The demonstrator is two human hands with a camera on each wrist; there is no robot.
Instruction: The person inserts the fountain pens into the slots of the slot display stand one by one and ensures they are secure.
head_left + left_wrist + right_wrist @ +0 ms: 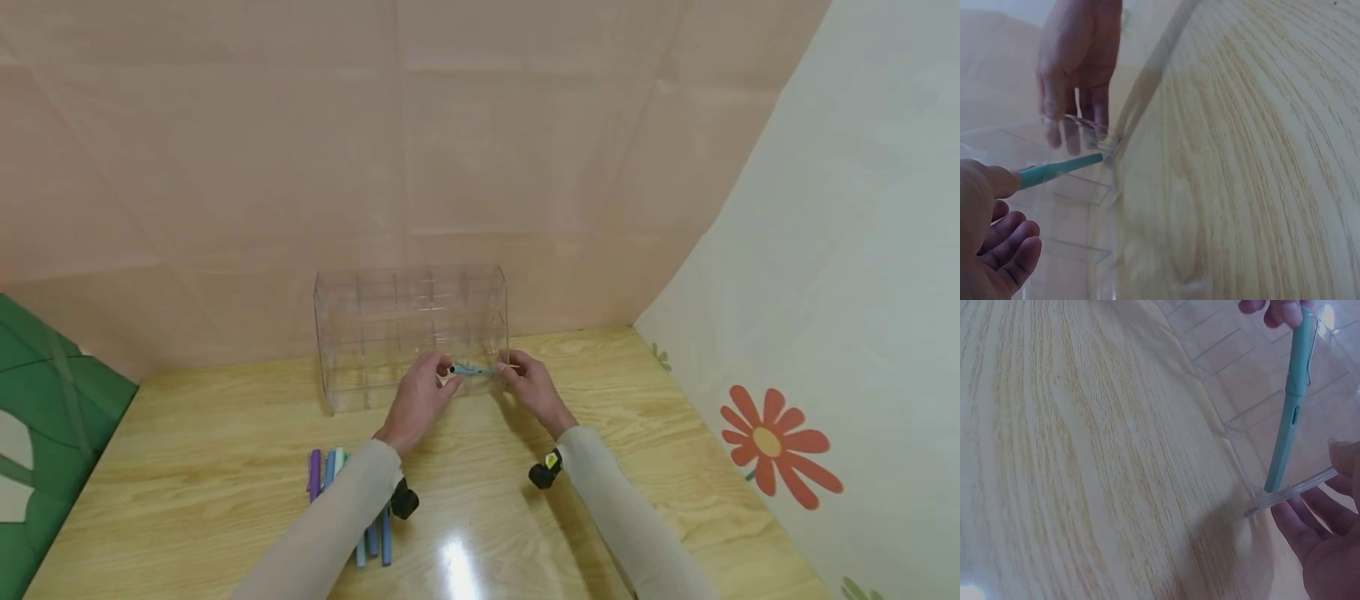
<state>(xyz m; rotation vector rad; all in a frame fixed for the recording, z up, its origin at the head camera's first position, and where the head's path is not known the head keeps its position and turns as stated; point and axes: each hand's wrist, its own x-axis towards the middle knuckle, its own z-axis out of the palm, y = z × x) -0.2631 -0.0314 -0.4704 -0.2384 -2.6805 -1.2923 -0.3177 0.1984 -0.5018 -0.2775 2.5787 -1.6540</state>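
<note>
A teal pen with a metal clip lies across the front of a clear plastic organizer that has several compartments. My left hand pinches the pen's capped end between thumb and index finger, and its other fingers are loosely bent. The pen's far end points at the organizer's right side wall. That wall's front edge sits between the thumb and fingers of my right hand, the thumb inside and the fingers outside. In the left wrist view the right hand reaches over the wall.
Several pens lie on the wooden table at front left, among them a purple pen and a blue pen, partly hidden by my left sleeve. A pinkish-brown backdrop rises behind the organizer. The pale right wall carries a red flower print.
</note>
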